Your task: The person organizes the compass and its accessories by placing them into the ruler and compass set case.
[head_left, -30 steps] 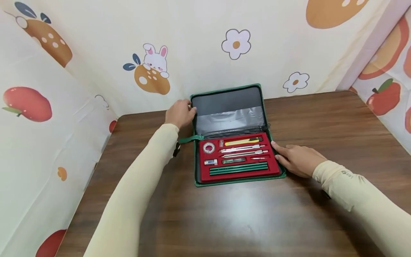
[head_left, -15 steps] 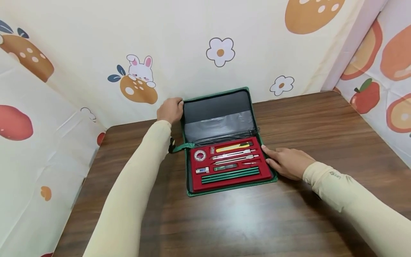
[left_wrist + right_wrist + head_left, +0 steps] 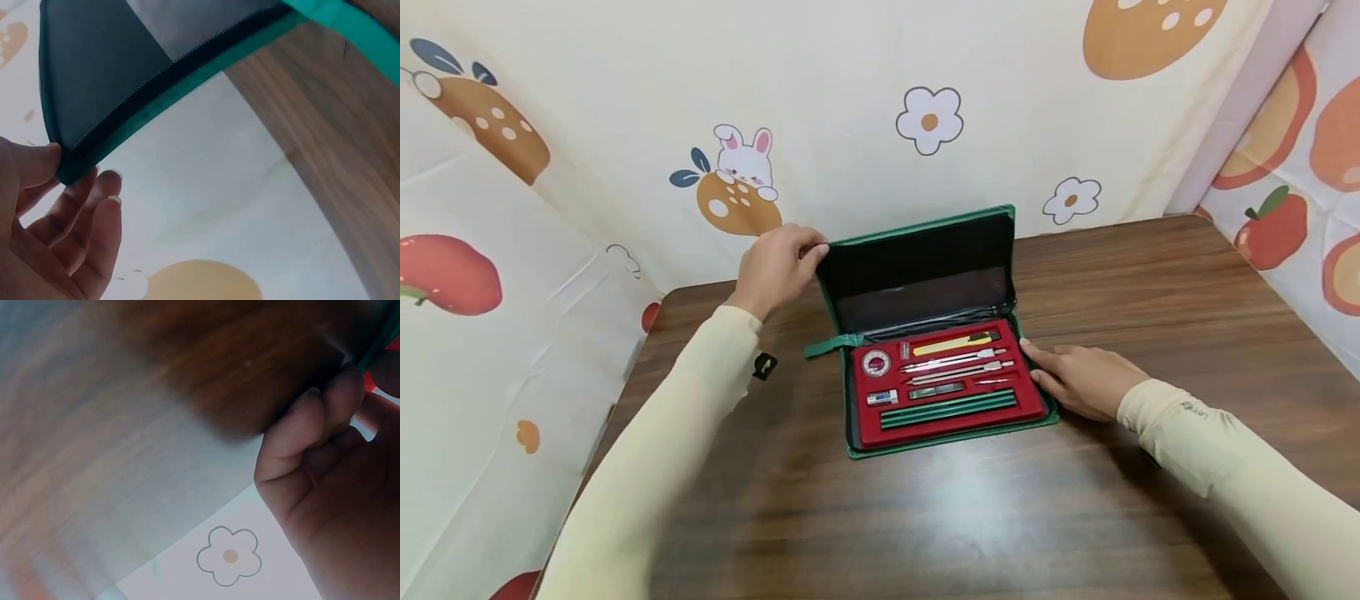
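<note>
A green zip case [image 3: 953, 440] lies unfolded on the table, its dark-lined lid [image 3: 917, 258] raised at the back. My left hand [image 3: 778, 268] pinches the lid's upper left corner between thumb and fingers, plain in the left wrist view [image 3: 69, 219]. At the case's right edge, my right hand [image 3: 1078, 379] grips the rim, with the fingers curled in the right wrist view. The red tray [image 3: 947, 423] in the case bears a yellow cutter [image 3: 951, 344], two compasses [image 3: 955, 367], green pencils [image 3: 947, 408], an eraser [image 3: 882, 397] and a round white tape-like roll [image 3: 876, 363].
The brown wooden table [image 3: 820, 517] reaches back to a cloth wall [image 3: 850, 125] printed with fruit, flowers and a rabbit. A green strap [image 3: 832, 345] sticks out from the case's left side.
The lid has tilted up and forward from lying further back, its inside now darker. My left hand has moved with its corner. My right hand stays at the right edge.
</note>
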`<state>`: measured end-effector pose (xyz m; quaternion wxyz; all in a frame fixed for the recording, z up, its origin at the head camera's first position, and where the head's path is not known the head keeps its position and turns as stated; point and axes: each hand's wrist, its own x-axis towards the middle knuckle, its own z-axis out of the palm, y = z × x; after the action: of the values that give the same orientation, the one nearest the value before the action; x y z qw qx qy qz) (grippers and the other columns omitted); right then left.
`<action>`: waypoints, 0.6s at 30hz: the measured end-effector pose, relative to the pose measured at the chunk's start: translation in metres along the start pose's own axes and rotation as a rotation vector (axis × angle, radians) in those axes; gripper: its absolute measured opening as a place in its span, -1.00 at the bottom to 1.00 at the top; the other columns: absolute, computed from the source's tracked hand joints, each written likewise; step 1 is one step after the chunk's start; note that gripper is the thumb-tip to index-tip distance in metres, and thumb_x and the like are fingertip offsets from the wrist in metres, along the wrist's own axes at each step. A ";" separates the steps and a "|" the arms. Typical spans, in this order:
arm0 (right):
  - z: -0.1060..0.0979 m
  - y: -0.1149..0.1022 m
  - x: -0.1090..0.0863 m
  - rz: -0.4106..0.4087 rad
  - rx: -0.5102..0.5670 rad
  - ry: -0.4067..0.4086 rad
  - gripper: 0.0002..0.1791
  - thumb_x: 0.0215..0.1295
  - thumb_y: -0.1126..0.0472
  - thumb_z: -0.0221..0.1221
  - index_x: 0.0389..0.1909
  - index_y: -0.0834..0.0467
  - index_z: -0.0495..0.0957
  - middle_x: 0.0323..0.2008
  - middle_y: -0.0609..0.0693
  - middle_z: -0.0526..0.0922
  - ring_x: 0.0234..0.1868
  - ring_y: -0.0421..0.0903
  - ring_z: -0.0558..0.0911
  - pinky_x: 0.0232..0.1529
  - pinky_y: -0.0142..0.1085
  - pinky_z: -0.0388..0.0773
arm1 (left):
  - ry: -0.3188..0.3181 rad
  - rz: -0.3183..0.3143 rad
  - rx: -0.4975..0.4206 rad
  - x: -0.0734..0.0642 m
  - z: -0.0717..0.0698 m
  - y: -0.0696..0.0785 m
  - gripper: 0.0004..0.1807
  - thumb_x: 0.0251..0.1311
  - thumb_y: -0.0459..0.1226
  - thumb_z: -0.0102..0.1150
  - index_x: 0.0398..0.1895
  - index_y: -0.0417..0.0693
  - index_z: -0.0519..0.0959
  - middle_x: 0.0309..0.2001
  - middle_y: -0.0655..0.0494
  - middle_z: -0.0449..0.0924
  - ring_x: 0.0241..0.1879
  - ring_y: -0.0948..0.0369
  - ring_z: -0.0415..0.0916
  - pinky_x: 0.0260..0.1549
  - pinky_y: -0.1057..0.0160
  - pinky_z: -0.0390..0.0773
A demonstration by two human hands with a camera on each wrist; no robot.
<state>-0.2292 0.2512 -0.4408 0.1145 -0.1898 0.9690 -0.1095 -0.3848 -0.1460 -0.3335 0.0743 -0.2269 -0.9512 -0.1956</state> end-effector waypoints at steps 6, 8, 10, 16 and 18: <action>-0.001 0.000 -0.002 -0.009 0.003 0.009 -0.39 0.48 0.04 0.09 0.46 0.18 0.32 0.05 0.36 0.63 -0.06 0.26 0.69 -0.10 0.19 0.60 | 0.104 0.163 0.010 -0.034 -0.006 0.013 -0.82 0.38 -0.19 0.23 -0.16 -0.04 0.75 -0.26 0.09 0.66 -0.32 0.14 0.54 -0.38 0.06 0.56; -0.001 0.000 -0.003 -0.008 0.002 0.012 -0.40 0.48 0.05 0.10 0.46 0.19 0.33 0.05 0.37 0.63 -0.06 0.27 0.69 -0.10 0.19 0.60 | 0.133 0.199 0.007 -0.044 -0.006 0.016 -0.84 0.36 -0.19 0.24 -0.19 -0.04 0.75 -0.29 0.11 0.65 -0.36 0.16 0.52 -0.43 0.08 0.54; -0.002 -0.001 -0.004 -0.010 0.001 0.021 -0.40 0.48 0.06 0.10 0.45 0.20 0.33 0.06 0.37 0.62 -0.06 0.27 0.69 -0.10 0.19 0.60 | 0.162 0.231 0.008 -0.052 -0.005 0.018 -0.86 0.35 -0.20 0.26 -0.21 -0.03 0.75 -0.30 0.13 0.65 -0.39 0.18 0.51 -0.48 0.10 0.54; -0.003 -0.001 -0.004 -0.025 -0.003 0.044 -0.41 0.48 0.07 0.10 0.44 0.22 0.35 0.04 0.38 0.63 -0.08 0.27 0.69 -0.12 0.19 0.61 | 0.224 0.292 0.016 -0.070 -0.002 0.023 -0.89 0.33 -0.24 0.28 -0.22 -0.04 0.76 -0.30 0.15 0.65 -0.44 0.21 0.56 -0.54 0.13 0.55; -0.002 -0.001 -0.003 -0.030 -0.002 0.048 -0.42 0.48 0.07 0.10 0.43 0.22 0.36 0.03 0.38 0.63 -0.08 0.27 0.69 -0.13 0.19 0.61 | 0.231 0.309 0.018 -0.075 -0.002 0.024 -0.89 0.32 -0.25 0.29 -0.21 -0.04 0.76 -0.28 0.14 0.65 -0.44 0.21 0.58 -0.52 0.14 0.57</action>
<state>-0.2263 0.2514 -0.4381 0.0893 -0.2018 0.9686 -0.1149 -0.3074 -0.1571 -0.3412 0.2143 -0.3456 -0.8918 -0.1983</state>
